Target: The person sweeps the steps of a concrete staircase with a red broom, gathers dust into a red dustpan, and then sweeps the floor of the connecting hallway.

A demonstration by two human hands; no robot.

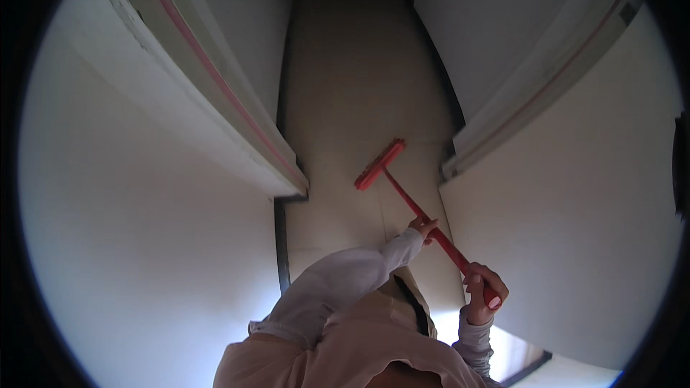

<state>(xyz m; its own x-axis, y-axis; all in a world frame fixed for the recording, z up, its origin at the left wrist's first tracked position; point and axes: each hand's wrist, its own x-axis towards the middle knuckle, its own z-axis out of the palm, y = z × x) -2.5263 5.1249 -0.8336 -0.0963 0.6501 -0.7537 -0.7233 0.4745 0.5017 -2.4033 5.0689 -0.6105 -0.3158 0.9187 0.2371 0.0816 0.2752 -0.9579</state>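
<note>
A long-handled red floor-cleaning tool (455,253) slants across the view, its crosswise head (380,165) resting on the beige floor. Whether the head is a broom or a mop cannot be told; its far edge looks toothed. My left hand (425,229) grips the handle partway down, with the arm reaching across my body. Close to the handle's top end, my right hand (485,290) is wrapped around it, near the pale panel on the right. The handle's end sticks out just past the right hand's palm.
Beige floor (361,81) runs ahead as a narrow corridor between pale walls with dark baseboards (281,237). A door frame (215,81) with a pink strip juts in on the left, facing another frame (544,91) on the right. A smooth pale panel (555,237), apparently a door, stands close at right.
</note>
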